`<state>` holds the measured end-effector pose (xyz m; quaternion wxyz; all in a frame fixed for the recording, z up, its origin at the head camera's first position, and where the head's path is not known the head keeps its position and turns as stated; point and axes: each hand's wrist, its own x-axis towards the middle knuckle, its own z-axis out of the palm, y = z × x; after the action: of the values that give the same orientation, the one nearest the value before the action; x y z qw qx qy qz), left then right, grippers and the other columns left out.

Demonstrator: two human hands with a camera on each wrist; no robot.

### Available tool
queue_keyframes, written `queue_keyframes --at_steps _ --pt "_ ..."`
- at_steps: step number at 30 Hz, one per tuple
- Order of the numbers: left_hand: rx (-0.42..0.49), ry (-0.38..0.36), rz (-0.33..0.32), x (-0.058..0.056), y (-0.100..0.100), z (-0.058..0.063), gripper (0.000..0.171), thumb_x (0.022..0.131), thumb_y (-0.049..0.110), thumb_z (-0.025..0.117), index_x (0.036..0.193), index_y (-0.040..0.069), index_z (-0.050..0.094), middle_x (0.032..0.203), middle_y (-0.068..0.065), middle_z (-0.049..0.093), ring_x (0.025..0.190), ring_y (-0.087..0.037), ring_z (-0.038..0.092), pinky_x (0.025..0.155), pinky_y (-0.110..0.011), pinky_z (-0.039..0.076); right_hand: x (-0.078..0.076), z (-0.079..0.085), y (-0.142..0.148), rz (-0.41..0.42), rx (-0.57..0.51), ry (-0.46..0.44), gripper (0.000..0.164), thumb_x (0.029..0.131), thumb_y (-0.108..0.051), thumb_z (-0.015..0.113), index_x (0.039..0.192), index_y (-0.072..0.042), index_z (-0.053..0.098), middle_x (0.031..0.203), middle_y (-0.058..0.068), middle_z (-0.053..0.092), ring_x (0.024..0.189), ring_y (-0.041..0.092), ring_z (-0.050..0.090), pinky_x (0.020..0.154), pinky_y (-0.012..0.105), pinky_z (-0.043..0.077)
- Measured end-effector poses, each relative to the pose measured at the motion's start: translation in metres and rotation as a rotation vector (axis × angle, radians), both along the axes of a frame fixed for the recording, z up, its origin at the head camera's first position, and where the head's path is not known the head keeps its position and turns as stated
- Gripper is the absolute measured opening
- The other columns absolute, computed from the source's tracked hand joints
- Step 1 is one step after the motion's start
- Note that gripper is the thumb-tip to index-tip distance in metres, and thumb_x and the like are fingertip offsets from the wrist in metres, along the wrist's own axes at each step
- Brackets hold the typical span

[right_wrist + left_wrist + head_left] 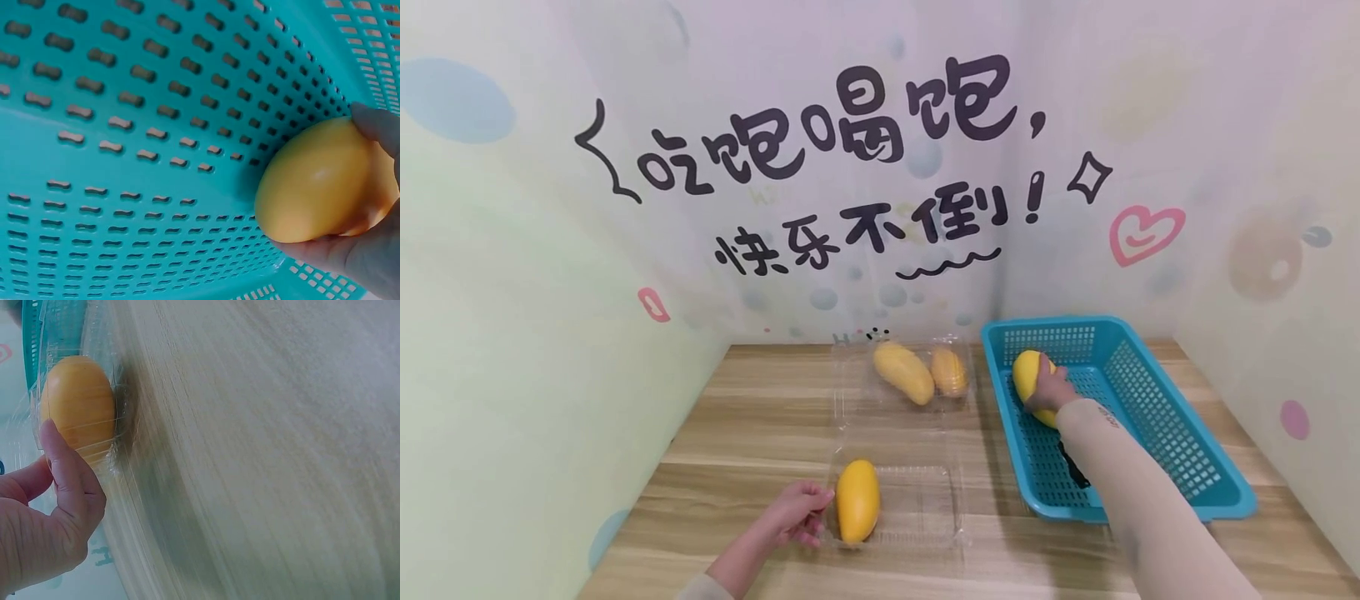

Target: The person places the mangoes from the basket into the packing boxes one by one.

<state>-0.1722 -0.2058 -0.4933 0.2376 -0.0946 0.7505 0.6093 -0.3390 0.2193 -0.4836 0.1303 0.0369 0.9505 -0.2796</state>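
At the front of the table, a clear plastic box [917, 508] holds one yellow mango [857, 502] on its left side. My left hand [796, 510] pinches the box's left edge between thumb and fingers, beside that mango. Inside the blue basket [1187, 408] on the right, my right hand [1052, 392] grips another mango [312, 184] near the left wall. The right wrist view shows thumb and fingers around its sides. Two more mangoes, a long one [904, 372] and a smaller one [949, 372], lie at the back within clear plastic.
Behind the front box, clear plastic [850, 387] stretches toward the wall; whether it is a lid or a second box I cannot tell. A black object [1073, 465] shows under the right forearm. Printed walls [880, 167] enclose the wooden table [745, 417].
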Motion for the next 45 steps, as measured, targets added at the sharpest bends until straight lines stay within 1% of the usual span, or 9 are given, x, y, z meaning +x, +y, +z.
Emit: queue_keyframes --at_steps 5,9,13,19,24,28,35,39,45 --pt "0.006 0.008 -0.008 0.001 0.0 0.0 0.019 0.092 0.019 0.054 0.09 0.001 0.049 0.069 0.001 0.046 0.051 -0.006 0.047 0.044 -0.02 0.05 0.003 -0.003 -0.001 -0.024 0.019 0.02 0.102 0.073 -0.013 0.068 0.141 -0.001 -0.008 0.113 0.04 0.024 0.087 0.044 0.043 0.076 0.055 0.044" --pt "0.014 0.003 -0.007 0.0 0.0 0.0 0.018 0.092 0.019 0.053 0.088 0.003 0.049 0.068 0.002 0.046 0.051 -0.006 0.047 0.044 -0.019 0.05 0.006 0.001 0.003 -0.018 -0.043 0.029 0.104 0.071 -0.012 0.068 0.141 0.0 -0.009 0.113 0.04 0.024 0.086 0.043 0.044 0.073 0.053 0.044" --pt "0.018 0.002 -0.009 0.0 -0.001 -0.001 0.017 0.092 0.019 0.053 0.088 0.003 0.049 0.068 0.002 0.046 0.051 -0.006 0.047 0.044 -0.019 0.049 0.008 0.011 0.007 -0.024 -0.086 0.004 0.105 0.073 -0.015 0.066 0.14 -0.002 -0.013 0.116 0.039 0.024 0.09 0.043 0.042 0.073 0.052 0.043" --pt "0.02 0.002 -0.019 0.0 -0.003 0.0 0.018 0.092 0.018 0.053 0.091 0.001 0.049 0.069 0.001 0.046 0.052 -0.005 0.047 0.045 -0.019 0.05 0.006 0.04 0.006 0.001 -0.08 0.007 0.103 0.075 -0.02 0.065 0.14 -0.001 -0.013 0.113 0.035 0.027 0.097 0.044 0.036 0.076 0.055 0.041" --pt "0.025 0.004 -0.028 0.0 -0.003 0.001 0.019 0.092 0.018 0.053 0.092 -0.001 0.049 0.069 0.001 0.046 0.052 -0.005 0.047 0.046 -0.019 0.05 0.003 0.067 0.005 0.072 -0.069 0.017 0.1 0.077 -0.025 0.066 0.14 -0.001 -0.008 0.111 0.031 0.034 0.095 0.042 0.039 0.072 0.048 0.042" --pt "0.017 0.009 -0.031 0.0 -0.002 0.002 0.019 0.092 0.018 0.053 0.091 -0.001 0.049 0.069 0.001 0.045 0.052 -0.006 0.047 0.046 -0.019 0.05 0.005 0.085 0.003 0.108 -0.096 0.01 0.097 0.078 -0.025 0.066 0.14 0.0 -0.005 0.11 0.028 0.04 0.092 0.038 0.045 0.071 0.044 0.043" --pt "0.007 0.011 -0.024 0.001 -0.001 0.002 0.02 0.092 0.018 0.052 0.094 -0.002 0.049 0.07 0.001 0.045 0.052 -0.006 0.047 0.045 -0.019 0.05 0.012 0.114 -0.014 0.147 -0.148 0.038 0.094 0.078 -0.025 0.066 0.14 -0.003 -0.002 0.111 0.023 0.04 0.095 0.036 0.044 0.075 0.042 0.043" --pt "0.01 0.012 -0.019 0.001 -0.001 0.001 0.02 0.092 0.017 0.052 0.095 -0.002 0.049 0.071 0.001 0.046 0.052 -0.006 0.047 0.045 -0.019 0.05 0.019 0.124 -0.034 0.189 -0.149 0.057 0.098 0.076 -0.026 0.067 0.141 -0.003 -0.002 0.11 0.022 0.042 0.093 0.033 0.046 0.073 0.039 0.043" --pt "0.018 0.01 -0.026 0.0 -0.002 -0.001 0.018 0.093 0.017 0.052 0.093 -0.001 0.049 0.071 0.001 0.046 0.051 -0.005 0.047 0.045 -0.019 0.05 0.042 0.132 -0.073 0.253 -0.126 0.07 0.104 0.072 -0.027 0.069 0.143 -0.005 -0.003 0.108 0.019 0.048 0.089 0.029 0.051 0.072 0.038 0.045"
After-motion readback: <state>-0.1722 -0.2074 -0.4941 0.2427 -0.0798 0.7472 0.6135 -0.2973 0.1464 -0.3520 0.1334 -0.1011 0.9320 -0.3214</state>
